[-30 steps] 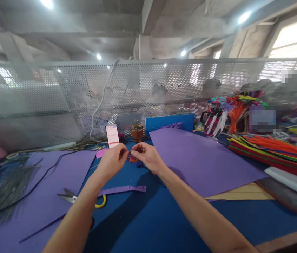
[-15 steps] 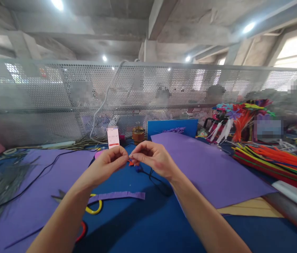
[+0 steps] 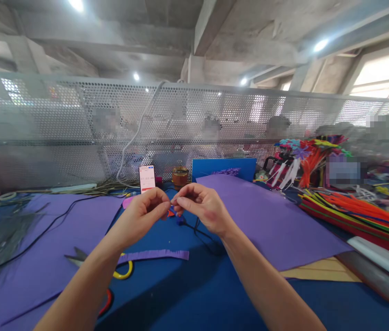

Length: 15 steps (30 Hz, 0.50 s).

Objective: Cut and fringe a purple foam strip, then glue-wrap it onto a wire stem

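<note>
My left hand [image 3: 149, 210] and my right hand [image 3: 203, 207] are raised over the blue table, their fingertips meeting in front of me. Thumb and forefinger of each hand are pinched together. Whatever lies between them is too small to make out. A small orange-red piece [image 3: 171, 213] shows just below the fingertips; I cannot tell whether it is held. Beneath my hands a fringed purple paper strip [image 3: 160, 254] lies on the table. Scissors with a yellow handle loop [image 3: 124, 271] lie partly under my left forearm, and a red handle loop [image 3: 105, 302] shows beside that forearm.
Purple sheets lie on the left [image 3: 87, 225] and right [image 3: 266, 230]. A phone [image 3: 146, 178] and a roll of brown tape [image 3: 180, 177] stand at the back before a perforated metal screen [image 3: 167, 119]. Colourful pipe cleaners [image 3: 363, 214] are heaped on the right. A black cable [image 3: 56, 225] crosses the left sheet.
The view has turned slightly to the right. My fingertips have shifted a little while staying pinched close together; the strip and scissors lie as before.
</note>
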Tool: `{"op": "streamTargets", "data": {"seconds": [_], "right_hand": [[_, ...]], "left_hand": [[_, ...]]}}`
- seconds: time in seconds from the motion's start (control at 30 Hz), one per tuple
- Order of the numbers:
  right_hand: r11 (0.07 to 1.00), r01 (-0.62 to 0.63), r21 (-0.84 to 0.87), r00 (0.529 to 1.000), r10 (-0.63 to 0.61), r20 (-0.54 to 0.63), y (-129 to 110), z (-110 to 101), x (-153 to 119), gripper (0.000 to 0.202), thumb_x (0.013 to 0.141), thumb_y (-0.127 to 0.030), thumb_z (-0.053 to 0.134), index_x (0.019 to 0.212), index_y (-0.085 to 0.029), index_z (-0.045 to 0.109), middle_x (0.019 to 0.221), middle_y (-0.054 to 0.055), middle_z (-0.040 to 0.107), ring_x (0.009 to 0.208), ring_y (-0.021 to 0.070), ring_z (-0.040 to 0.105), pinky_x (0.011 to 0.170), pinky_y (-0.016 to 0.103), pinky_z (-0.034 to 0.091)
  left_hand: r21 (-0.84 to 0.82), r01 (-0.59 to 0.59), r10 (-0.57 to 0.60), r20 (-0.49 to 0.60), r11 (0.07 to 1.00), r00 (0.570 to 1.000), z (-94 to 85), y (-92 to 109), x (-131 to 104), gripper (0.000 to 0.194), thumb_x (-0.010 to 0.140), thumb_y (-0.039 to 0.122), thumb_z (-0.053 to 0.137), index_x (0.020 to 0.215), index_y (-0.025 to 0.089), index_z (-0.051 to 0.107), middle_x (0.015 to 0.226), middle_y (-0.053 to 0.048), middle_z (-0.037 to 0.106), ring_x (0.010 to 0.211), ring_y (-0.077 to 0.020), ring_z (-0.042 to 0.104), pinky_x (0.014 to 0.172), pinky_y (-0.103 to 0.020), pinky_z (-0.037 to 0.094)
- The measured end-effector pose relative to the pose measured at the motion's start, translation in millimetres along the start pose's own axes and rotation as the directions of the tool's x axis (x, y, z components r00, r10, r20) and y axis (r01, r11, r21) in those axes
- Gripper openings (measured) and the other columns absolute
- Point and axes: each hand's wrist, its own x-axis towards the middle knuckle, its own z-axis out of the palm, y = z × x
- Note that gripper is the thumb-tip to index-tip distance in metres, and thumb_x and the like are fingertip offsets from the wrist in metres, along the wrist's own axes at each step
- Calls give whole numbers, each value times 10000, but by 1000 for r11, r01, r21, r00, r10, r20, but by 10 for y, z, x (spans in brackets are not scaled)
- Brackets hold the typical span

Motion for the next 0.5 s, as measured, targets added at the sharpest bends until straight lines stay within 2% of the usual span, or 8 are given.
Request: {"op": "streamTargets", "data": {"seconds": [0.17, 0.5], "right_hand": [[999, -26, 47, 999, 28, -44, 27, 23, 11, 135, 671, -253, 653, 707, -167, 556, 658, -14, 624, 580, 98, 606, 563, 245, 512], [1000, -20, 16, 997, 22, -77, 47, 28, 10, 136, 677, -242, 635, 704, -165, 526, 672, -8, 636, 586, 96, 614, 562, 241, 508]], "left_hand": [[-26, 37, -37, -10, 999, 999, 14, -19, 8, 158, 740, 314, 505, 667, 176, 480, 548, 43, 490, 513, -79, 453, 475, -210, 341], [-19, 43, -43, -16, 999, 999, 17, -35, 15, 139, 741, 293, 508, 671, 174, 490, 543, 39, 523, 524, -85, 483, 505, -216, 358]]}}
